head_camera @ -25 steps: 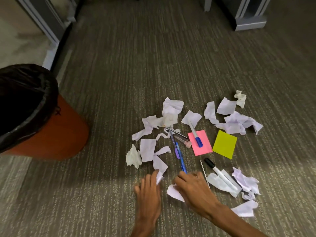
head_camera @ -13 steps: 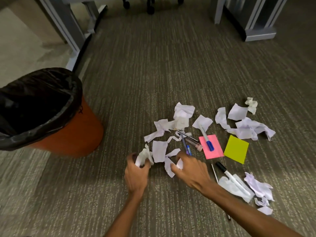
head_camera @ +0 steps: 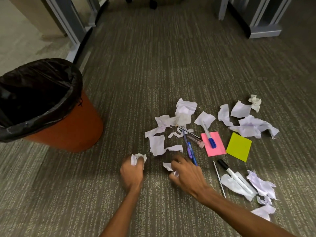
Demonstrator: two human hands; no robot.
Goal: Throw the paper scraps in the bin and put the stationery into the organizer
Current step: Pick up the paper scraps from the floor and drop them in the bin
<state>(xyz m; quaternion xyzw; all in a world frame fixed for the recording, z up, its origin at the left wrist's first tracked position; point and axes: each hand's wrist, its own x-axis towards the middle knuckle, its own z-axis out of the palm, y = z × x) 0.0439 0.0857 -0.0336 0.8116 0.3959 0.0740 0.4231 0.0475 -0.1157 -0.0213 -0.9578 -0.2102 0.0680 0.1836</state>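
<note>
Several white paper scraps [head_camera: 157, 144] lie scattered on the carpet among pens. My left hand [head_camera: 132, 172] is closed around a crumpled paper scrap [head_camera: 137, 158], low centre. Just to its right, my right hand [head_camera: 186, 175] grips small torn paper scraps [head_camera: 168, 166] under its fingers. Blue and purple pens [head_camera: 190, 149] lie right above my right hand. A blue-capped pen [head_camera: 209, 136] rests on a pink sticky pad [head_camera: 213, 144], beside a yellow-green sticky pad [head_camera: 239, 146]. A black-capped marker [head_camera: 230, 171] lies on paper at the right. The orange bin [head_camera: 68, 130] with a black liner stands at left.
Grey partition legs [head_camera: 68, 19] stand at the back left and a grey furniture base [head_camera: 263, 28] at the back right. More crumpled paper [head_camera: 253, 127] lies far right. A thin dark stick [head_camera: 219, 179] lies by the marker. No organizer is in view.
My left hand has lifted the crumpled scrap off the carpet and drawn it back. My right hand has gathered small scraps and pulled toward me. The view has tilted up, showing more of the bin.
</note>
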